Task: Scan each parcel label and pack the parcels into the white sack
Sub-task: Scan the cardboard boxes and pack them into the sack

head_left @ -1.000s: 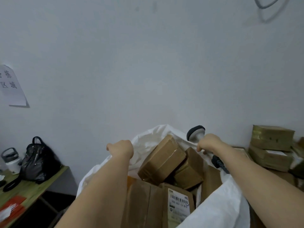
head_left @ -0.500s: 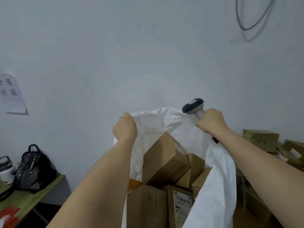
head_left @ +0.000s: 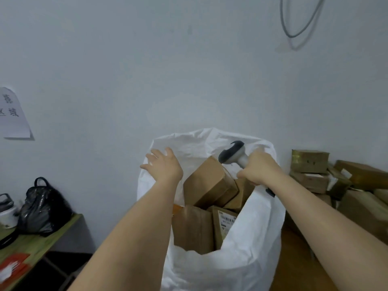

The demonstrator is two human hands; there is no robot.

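At sack (head_left: 241,259) mouth, left hand (head_left: 164,168) has let go of the rim, fingers now spread against far-left cloth; right hand (head_left: 257,170) still grips scanner (head_left: 232,154) and rim. Boxes (head_left: 209,183) fill sack, likely settled; stack (head_left: 310,171) right awaits scanning.

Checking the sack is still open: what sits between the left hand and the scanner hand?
In the head view, a tilted brown parcel inside the white sack lies between the open left hand and the right hand gripping the scanner.
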